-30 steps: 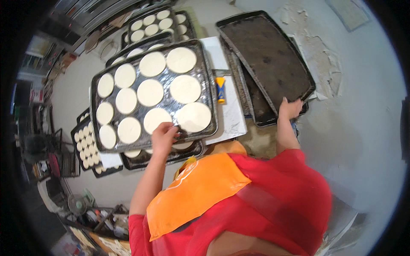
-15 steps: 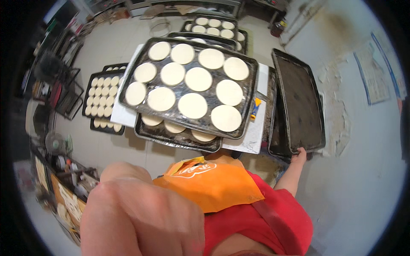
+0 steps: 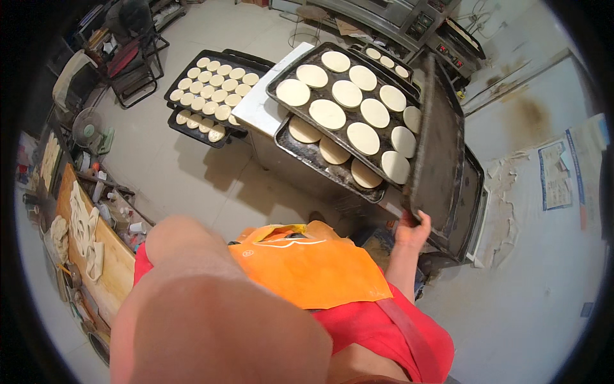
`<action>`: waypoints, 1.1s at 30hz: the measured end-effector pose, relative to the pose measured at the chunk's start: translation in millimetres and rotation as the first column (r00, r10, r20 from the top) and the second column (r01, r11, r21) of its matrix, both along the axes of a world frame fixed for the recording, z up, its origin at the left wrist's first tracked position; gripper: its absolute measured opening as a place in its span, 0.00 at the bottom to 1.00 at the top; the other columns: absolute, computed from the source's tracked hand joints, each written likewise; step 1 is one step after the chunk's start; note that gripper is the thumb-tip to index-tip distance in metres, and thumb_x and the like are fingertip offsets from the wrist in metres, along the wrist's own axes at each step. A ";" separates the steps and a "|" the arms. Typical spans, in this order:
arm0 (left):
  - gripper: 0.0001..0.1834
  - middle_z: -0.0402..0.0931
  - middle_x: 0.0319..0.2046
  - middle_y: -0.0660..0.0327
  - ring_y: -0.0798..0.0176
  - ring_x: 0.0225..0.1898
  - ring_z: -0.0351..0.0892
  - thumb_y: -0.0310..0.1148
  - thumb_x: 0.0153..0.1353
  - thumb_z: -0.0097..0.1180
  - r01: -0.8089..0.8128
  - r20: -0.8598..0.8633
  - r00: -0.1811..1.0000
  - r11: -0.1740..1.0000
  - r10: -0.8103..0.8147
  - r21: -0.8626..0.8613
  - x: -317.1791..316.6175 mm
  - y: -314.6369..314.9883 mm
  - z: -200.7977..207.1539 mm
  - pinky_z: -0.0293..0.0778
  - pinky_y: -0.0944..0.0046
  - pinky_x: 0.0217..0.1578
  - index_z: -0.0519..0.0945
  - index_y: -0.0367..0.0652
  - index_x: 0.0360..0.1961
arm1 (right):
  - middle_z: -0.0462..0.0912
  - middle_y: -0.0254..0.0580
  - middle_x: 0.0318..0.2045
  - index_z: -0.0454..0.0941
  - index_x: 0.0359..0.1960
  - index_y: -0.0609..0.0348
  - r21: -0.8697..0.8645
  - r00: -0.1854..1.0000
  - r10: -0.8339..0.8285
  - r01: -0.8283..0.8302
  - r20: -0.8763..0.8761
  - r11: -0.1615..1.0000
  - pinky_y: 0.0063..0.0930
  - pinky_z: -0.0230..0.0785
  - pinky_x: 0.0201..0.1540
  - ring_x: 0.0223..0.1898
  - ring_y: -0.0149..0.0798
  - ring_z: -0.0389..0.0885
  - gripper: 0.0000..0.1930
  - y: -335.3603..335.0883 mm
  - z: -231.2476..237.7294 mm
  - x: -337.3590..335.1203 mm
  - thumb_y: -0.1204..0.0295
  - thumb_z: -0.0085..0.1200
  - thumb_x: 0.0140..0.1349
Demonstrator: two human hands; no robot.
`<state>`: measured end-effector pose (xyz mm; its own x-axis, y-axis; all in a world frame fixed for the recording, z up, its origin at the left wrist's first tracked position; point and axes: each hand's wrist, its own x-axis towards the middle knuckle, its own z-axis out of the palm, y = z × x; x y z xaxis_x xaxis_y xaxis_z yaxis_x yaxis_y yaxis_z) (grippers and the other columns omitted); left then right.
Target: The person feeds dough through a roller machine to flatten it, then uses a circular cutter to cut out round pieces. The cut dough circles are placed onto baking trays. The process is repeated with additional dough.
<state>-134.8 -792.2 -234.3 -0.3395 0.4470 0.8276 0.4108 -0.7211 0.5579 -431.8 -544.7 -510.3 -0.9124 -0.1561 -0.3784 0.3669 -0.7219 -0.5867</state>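
Note:
My right hand (image 3: 410, 229) grips the near edge of an empty dark baking tray (image 3: 440, 144), which stands tilted up on its long side. Just left of it a dark tray of flat round dough pieces (image 3: 348, 115) lies on top of another filled tray (image 3: 320, 153). My left arm (image 3: 211, 301) is raised close to the lens as a large blurred shape; its hand does not show. I wear a red shirt and an orange apron (image 3: 307, 265).
The trays rest on a white-topped table (image 3: 262, 109). More dark trays (image 3: 476, 192) lie stacked under the tilted one. Two trays of small dough rounds (image 3: 214, 83) sit on the floor. A wooden bench with dough strips (image 3: 83, 237) is at left, an oven (image 3: 409, 19) behind.
My right hand has tipped the empty tray up onto its side. My left hand left the dough tray and the arm rose close to the camera. The view has swung left.

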 end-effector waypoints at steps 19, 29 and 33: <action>0.15 0.72 0.24 0.52 0.57 0.19 0.72 0.40 0.65 0.49 -0.308 -0.087 0.947 0.951 0.310 0.038 247.4 -74.2 -26.0 0.65 0.59 0.17 0.76 0.38 0.31 | 0.79 0.53 0.42 0.69 0.47 0.69 0.401 0.547 0.837 -0.773 0.029 0.491 0.36 0.77 0.46 0.43 0.49 0.81 0.16 -362.9 -79.9 216.4 0.73 0.53 0.61; 0.29 0.74 0.25 0.64 0.68 0.23 0.70 0.43 0.60 0.58 -0.939 0.767 -0.344 -0.213 0.542 -0.271 439.0 -185.8 -102.4 0.66 0.70 0.27 0.65 0.39 0.56 | 0.80 0.47 0.34 0.69 0.46 0.64 0.529 -0.309 0.939 -0.778 0.149 -0.339 0.30 0.75 0.36 0.32 0.41 0.82 0.17 -572.9 -90.6 469.1 0.73 0.57 0.56; 0.44 0.69 0.52 0.54 0.54 0.55 0.66 0.46 0.49 0.65 0.261 -0.187 -0.938 -0.238 -0.292 -0.935 543.6 -188.1 -269.8 0.64 0.52 0.52 0.59 0.41 0.64 | 0.79 0.50 0.46 0.67 0.56 0.61 0.900 -0.795 0.592 -0.345 -0.129 -0.267 0.34 0.74 0.46 0.46 0.43 0.79 0.30 -635.8 -60.1 621.4 0.72 0.65 0.50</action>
<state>408.9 -980.3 -504.2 0.6243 -0.7739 -0.1063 -0.4460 -0.4648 0.7649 189.6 -1180.5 -570.4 0.5908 -0.7864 -0.1806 -0.3354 -0.0358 -0.9414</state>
